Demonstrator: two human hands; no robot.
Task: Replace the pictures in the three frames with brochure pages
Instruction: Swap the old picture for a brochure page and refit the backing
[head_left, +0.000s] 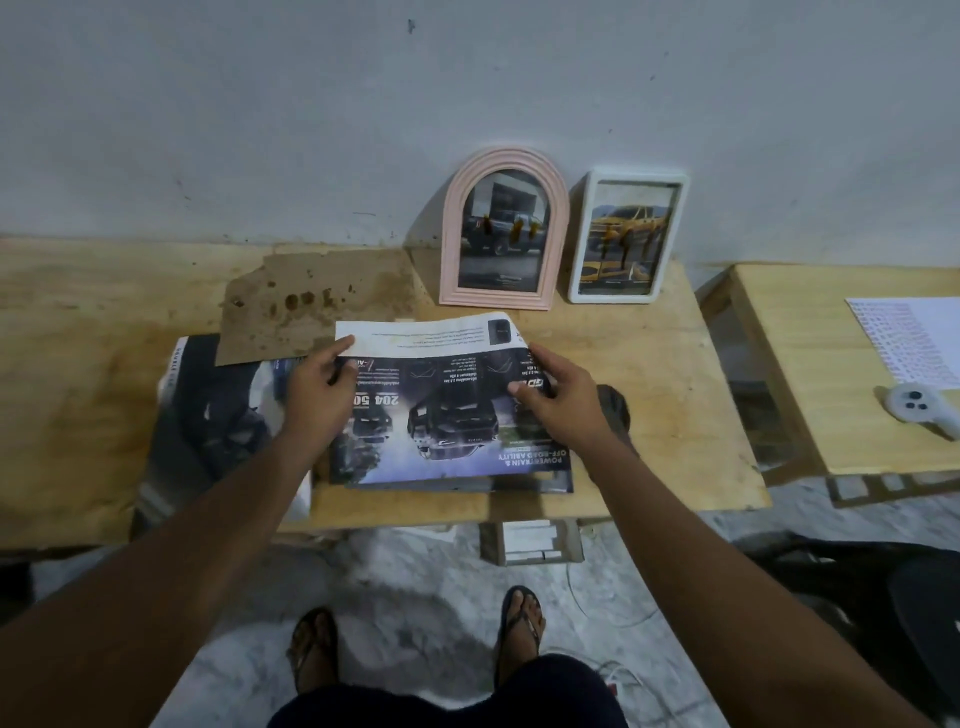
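**While the far edge is turned over: both hands on the page**

As the sheet lies print-up on the table, the brochure page has its far edge folded toward the near side, showing a white strip of its underside. The left hand pinches that folded edge at its left end. The right hand holds the right end, thumb pressed on the printed face. The page sits directly under and between both hands, near of the two standing frames.

Judgement on the step: the page is being sized by folding. To do it well, the fold should run parallel to the far edge, both ends drawn over evenly, and then be creased flat from the middle outward.

Against the far wall stand a pink arched frame and, just to its right, a white frame; both show car pictures. A third frame is not plainly visible; it may lie beneath the page.

A cardboard sheet lies far-left of the left hand, overlapping a second brochure.
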